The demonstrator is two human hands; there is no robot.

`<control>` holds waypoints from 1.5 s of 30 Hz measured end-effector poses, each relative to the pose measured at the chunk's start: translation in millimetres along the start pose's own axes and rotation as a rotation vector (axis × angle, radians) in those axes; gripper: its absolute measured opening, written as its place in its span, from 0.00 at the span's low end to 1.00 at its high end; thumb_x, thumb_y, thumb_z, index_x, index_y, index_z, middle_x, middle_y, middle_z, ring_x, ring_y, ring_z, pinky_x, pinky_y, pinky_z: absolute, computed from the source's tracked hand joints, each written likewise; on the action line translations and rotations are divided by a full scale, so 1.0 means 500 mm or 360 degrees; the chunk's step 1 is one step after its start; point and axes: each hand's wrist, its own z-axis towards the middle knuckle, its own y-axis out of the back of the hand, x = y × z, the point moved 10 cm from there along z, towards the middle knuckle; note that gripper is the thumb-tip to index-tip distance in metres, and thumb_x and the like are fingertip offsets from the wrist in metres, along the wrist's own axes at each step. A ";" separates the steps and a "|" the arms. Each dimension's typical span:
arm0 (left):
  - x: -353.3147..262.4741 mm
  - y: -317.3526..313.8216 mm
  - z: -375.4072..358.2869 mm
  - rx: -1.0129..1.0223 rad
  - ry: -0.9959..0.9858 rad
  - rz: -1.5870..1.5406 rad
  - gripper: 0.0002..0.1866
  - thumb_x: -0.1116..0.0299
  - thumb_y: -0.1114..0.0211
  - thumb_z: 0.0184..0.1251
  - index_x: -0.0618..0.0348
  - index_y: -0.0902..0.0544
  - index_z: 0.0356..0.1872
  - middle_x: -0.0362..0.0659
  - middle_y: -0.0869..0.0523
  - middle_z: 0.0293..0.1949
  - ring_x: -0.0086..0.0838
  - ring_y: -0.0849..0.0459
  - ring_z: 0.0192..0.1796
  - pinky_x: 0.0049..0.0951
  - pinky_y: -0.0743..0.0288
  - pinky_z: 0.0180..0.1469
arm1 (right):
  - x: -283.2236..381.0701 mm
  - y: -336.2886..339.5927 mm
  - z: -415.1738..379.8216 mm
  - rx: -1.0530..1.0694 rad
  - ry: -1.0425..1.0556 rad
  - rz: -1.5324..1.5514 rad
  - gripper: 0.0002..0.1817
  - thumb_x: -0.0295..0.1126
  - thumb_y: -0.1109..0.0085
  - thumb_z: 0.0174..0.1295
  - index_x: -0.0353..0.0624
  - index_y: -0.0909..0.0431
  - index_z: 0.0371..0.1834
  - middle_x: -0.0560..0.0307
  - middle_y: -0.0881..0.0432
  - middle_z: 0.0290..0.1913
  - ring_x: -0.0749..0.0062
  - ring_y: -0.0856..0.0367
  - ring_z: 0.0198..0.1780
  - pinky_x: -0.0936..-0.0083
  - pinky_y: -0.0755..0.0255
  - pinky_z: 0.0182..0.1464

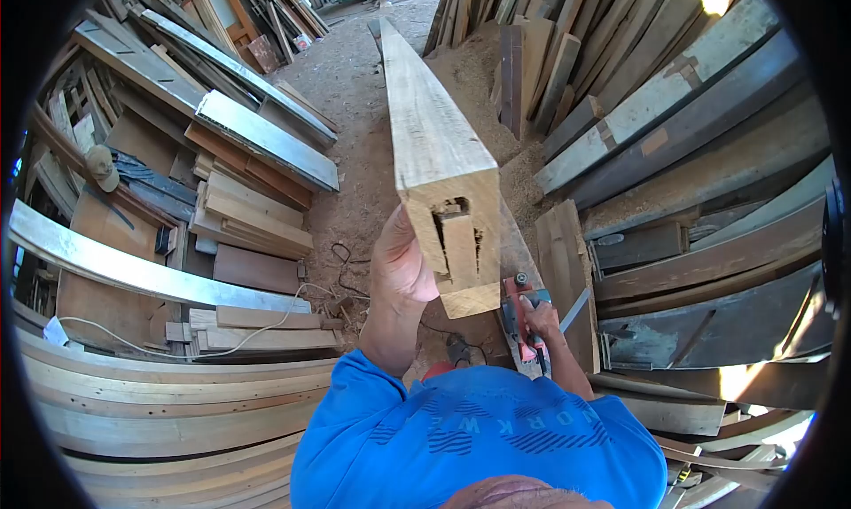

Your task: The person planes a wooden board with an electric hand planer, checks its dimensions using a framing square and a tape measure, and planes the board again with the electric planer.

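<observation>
A long, thick wooden beam point(434, 119) stretches away from me, with its near end raised close to my view. That end face has a dark, ragged hollow with a wooden piece inside it. My left hand point(408, 256) holds the beam at its left side near this end, most of its fingers hidden behind the wood. Lower right, my right hand point(541, 317) is wrapped round the handle of a red and black electric hand planer point(523, 314). The planer rests on a board beside the beam's end.
Stacked boards point(253, 212) and long planks point(177, 376) line the left. More planks point(691, 181) lean along the right, with an upright board point(567, 270) near the planer. A pale cord point(288, 309) runs across the left stack. Sawdust and shavings cover the floor point(341, 110).
</observation>
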 end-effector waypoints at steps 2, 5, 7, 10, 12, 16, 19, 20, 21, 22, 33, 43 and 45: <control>-0.001 0.029 -0.003 0.0006 -0.0002 -0.0039 0.45 0.43 0.28 0.63 0.69 0.31 0.69 0.49 0.24 0.51 0.35 0.24 0.51 0.35 0.20 0.48 | -0.035 -0.023 0.026 0.0026 -0.0013 0.0049 0.35 0.62 0.44 0.69 0.36 0.17 0.23 0.51 0.16 0.21 0.65 0.14 0.24 0.66 0.22 0.30; 0.002 0.039 -0.001 -0.0005 0.0021 -0.0078 0.41 0.44 0.30 0.65 0.68 0.30 0.68 0.49 0.23 0.50 0.35 0.22 0.50 0.35 0.19 0.47 | -0.059 -0.036 0.043 0.0022 -0.0001 0.0054 0.35 0.60 0.43 0.70 0.35 0.18 0.22 0.51 0.17 0.20 0.64 0.16 0.22 0.65 0.23 0.29; 0.004 0.027 -0.001 0.0007 0.0019 -0.0033 0.41 0.43 0.30 0.65 0.68 0.29 0.67 0.49 0.23 0.50 0.35 0.22 0.50 0.34 0.19 0.47 | -0.065 -0.037 0.044 0.0021 -0.0020 0.0044 0.35 0.60 0.43 0.70 0.34 0.19 0.22 0.51 0.17 0.20 0.64 0.16 0.22 0.65 0.23 0.28; 0.013 -0.003 0.002 -0.0018 0.0010 0.0005 0.42 0.43 0.30 0.64 0.68 0.29 0.67 0.49 0.23 0.49 0.35 0.23 0.50 0.34 0.19 0.48 | -0.056 -0.030 0.032 0.0013 -0.0077 0.0009 0.36 0.61 0.43 0.69 0.35 0.18 0.22 0.52 0.18 0.20 0.65 0.16 0.22 0.66 0.23 0.28; 0.026 -0.042 0.012 0.0012 0.0005 -0.0071 0.42 0.43 0.30 0.64 0.69 0.29 0.67 0.48 0.23 0.49 0.35 0.23 0.50 0.34 0.19 0.49 | -0.036 -0.013 0.016 -0.0019 -0.0065 -0.0075 0.36 0.63 0.42 0.68 0.35 0.19 0.21 0.53 0.18 0.19 0.66 0.16 0.22 0.66 0.23 0.28; 0.047 -0.084 0.039 0.0319 -0.0103 -0.0227 0.30 0.53 0.38 0.76 0.65 0.28 0.68 0.52 0.19 0.63 0.41 0.19 0.64 0.48 0.23 0.66 | -0.127 -0.056 0.071 -0.0091 -0.0027 0.0061 0.34 0.61 0.36 0.65 0.37 0.19 0.19 0.55 0.19 0.18 0.70 0.17 0.19 0.68 0.24 0.24; 0.075 -0.076 0.081 0.0257 -0.0019 -0.0272 0.26 0.55 0.41 0.79 0.65 0.29 0.68 0.50 0.18 0.63 0.36 0.18 0.65 0.43 0.25 0.69 | -0.107 -0.055 0.039 -0.0008 -0.0043 0.0157 0.31 0.58 0.33 0.65 0.37 0.20 0.20 0.56 0.20 0.17 0.71 0.19 0.17 0.69 0.26 0.20; 0.069 -0.086 0.084 0.0261 -0.0036 -0.0243 0.27 0.55 0.41 0.79 0.65 0.29 0.68 0.50 0.18 0.63 0.35 0.18 0.65 0.42 0.24 0.69 | -0.115 -0.059 0.041 -0.0033 -0.0039 0.0230 0.30 0.55 0.31 0.64 0.37 0.20 0.20 0.57 0.21 0.16 0.71 0.21 0.15 0.69 0.28 0.18; 0.061 -0.114 0.088 0.0266 -0.0046 -0.0216 0.27 0.55 0.41 0.79 0.65 0.29 0.68 0.49 0.18 0.63 0.35 0.18 0.65 0.40 0.24 0.69 | -0.118 -0.063 0.041 -0.0027 -0.0044 0.0224 0.29 0.55 0.31 0.64 0.37 0.21 0.20 0.57 0.22 0.16 0.71 0.21 0.15 0.69 0.28 0.18; 0.056 -0.133 0.090 0.0274 -0.0048 -0.0192 0.27 0.55 0.41 0.79 0.65 0.29 0.68 0.49 0.17 0.63 0.34 0.18 0.65 0.39 0.24 0.69 | -0.121 -0.065 0.039 -0.0027 -0.0055 0.0222 0.29 0.54 0.31 0.65 0.37 0.21 0.20 0.57 0.22 0.16 0.72 0.21 0.15 0.70 0.28 0.18; 0.097 -0.062 0.064 0.0302 0.0110 -0.0235 0.29 0.53 0.40 0.78 0.65 0.30 0.68 0.50 0.17 0.61 0.33 0.17 0.64 0.36 0.20 0.66 | -0.146 -0.070 0.051 -0.0052 0.0184 0.0383 0.21 0.45 0.29 0.64 0.37 0.19 0.27 0.59 0.21 0.19 0.73 0.22 0.18 0.70 0.27 0.20; 0.433 0.412 -0.219 -0.0852 0.0630 0.0552 0.52 0.37 0.27 0.61 0.51 0.47 0.74 0.46 0.30 0.63 0.37 0.26 0.66 0.45 0.24 0.63 | -0.139 0.040 -0.088 -0.0127 0.0005 0.0725 0.17 0.33 0.29 0.62 0.38 0.20 0.50 0.64 0.22 0.24 0.80 0.25 0.18 0.77 0.30 0.19; 0.489 0.485 -0.243 -0.1017 0.0685 0.0704 0.51 0.43 0.24 0.60 0.53 0.47 0.74 0.46 0.31 0.62 0.36 0.30 0.68 0.46 0.29 0.67 | -0.158 0.055 -0.092 -0.0199 0.0010 0.0802 0.13 0.36 0.31 0.65 0.38 0.18 0.42 0.64 0.22 0.21 0.79 0.25 0.17 0.77 0.31 0.18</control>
